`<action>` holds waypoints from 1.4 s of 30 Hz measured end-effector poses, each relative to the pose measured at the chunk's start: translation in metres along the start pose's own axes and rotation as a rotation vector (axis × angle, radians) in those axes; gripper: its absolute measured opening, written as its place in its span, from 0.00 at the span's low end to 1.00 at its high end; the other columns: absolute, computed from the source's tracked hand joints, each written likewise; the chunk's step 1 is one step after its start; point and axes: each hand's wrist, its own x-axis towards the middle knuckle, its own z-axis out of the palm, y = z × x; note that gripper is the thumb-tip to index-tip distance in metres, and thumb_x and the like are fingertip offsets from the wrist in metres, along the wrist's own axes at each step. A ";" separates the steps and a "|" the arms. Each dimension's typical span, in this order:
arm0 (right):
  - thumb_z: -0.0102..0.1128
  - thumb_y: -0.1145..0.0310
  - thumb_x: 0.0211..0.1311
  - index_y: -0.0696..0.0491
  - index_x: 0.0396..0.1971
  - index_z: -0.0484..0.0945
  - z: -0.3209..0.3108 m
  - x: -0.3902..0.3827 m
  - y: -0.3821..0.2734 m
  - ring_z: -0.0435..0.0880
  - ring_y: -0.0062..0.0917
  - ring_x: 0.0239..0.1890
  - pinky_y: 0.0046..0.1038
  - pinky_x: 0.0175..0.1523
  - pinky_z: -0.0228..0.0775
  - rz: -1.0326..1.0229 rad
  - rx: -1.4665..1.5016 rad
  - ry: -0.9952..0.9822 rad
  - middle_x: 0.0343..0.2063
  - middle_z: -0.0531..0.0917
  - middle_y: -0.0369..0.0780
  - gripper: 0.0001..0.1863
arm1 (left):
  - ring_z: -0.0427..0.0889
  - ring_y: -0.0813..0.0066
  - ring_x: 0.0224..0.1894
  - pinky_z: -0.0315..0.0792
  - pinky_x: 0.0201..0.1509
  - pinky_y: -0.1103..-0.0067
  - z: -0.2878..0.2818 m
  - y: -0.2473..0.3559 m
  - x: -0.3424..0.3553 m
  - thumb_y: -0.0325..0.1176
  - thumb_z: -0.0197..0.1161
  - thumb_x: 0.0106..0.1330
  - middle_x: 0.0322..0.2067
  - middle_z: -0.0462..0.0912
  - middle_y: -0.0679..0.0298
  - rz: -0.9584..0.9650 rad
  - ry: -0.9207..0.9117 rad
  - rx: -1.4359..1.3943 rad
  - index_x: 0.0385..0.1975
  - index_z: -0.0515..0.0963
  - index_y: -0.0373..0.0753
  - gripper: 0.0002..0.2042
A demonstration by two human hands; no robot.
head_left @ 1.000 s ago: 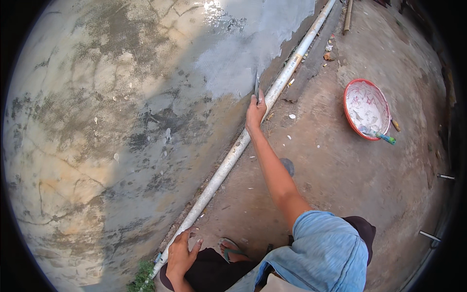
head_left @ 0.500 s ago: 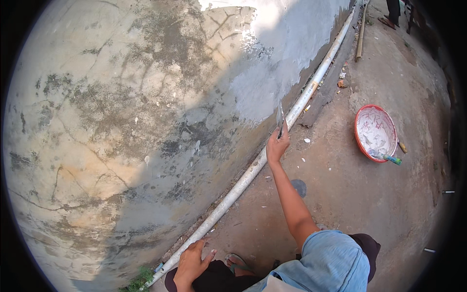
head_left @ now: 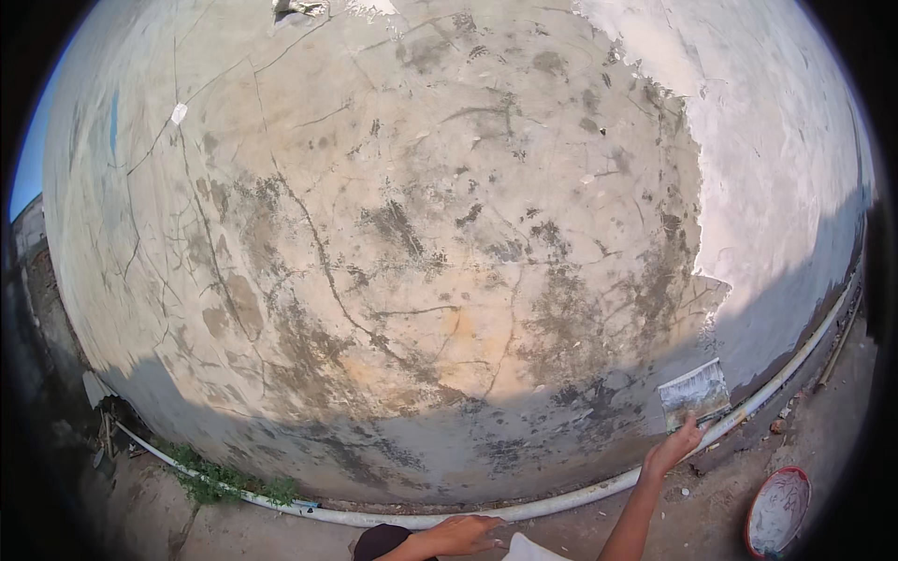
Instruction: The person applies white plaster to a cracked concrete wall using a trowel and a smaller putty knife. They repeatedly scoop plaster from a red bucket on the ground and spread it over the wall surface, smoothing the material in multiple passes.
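Grey scraper (head_left: 694,386) extends just above the right hand's fingers (head_left: 689,431), clamped on its lower edge.

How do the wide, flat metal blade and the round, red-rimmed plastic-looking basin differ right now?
The wide, flat metal blade is four-sided; the round, red-rimmed basin is a hollow bowl. The bare right hand grips the blade, while the basin rests unheld on the brown ground. Both are in the right part of the view.
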 end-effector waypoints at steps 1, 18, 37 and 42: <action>0.51 0.66 0.69 0.60 0.69 0.49 0.022 0.014 -0.025 0.71 0.32 0.59 0.36 0.62 0.64 -0.152 0.009 -0.050 0.58 0.69 0.49 0.35 | 0.78 0.46 0.50 0.71 0.55 0.60 -0.006 0.015 0.002 0.48 0.58 0.65 0.48 0.79 0.45 -0.003 0.071 -0.017 0.57 0.71 0.36 0.26; 0.51 0.79 0.66 0.60 0.64 0.48 0.479 -0.246 -0.294 0.75 0.18 0.47 0.18 0.50 0.65 -0.098 0.044 -1.069 0.51 0.75 0.47 0.30 | 0.78 0.46 0.51 0.72 0.53 0.60 -0.229 0.109 -0.067 0.48 0.55 0.67 0.49 0.79 0.45 -0.011 -0.179 -0.051 0.57 0.69 0.35 0.25; 0.53 0.74 0.71 0.57 0.58 0.56 0.583 -0.392 -0.303 0.71 0.15 0.43 0.17 0.46 0.64 -0.092 -0.289 -0.471 0.47 0.74 0.41 0.22 | 0.81 0.54 0.47 0.74 0.50 0.63 -0.367 0.094 -0.366 0.47 0.59 0.64 0.45 0.82 0.54 -0.156 -0.152 -0.209 0.53 0.75 0.42 0.21; 0.52 0.73 0.71 0.59 0.60 0.55 0.601 -0.395 -0.301 0.71 0.19 0.47 0.19 0.49 0.66 -0.278 -0.387 -0.459 0.46 0.73 0.43 0.23 | 0.83 0.54 0.43 0.75 0.46 0.64 -0.385 0.047 -0.394 0.48 0.61 0.63 0.38 0.85 0.55 -0.384 -0.183 -0.224 0.50 0.76 0.41 0.21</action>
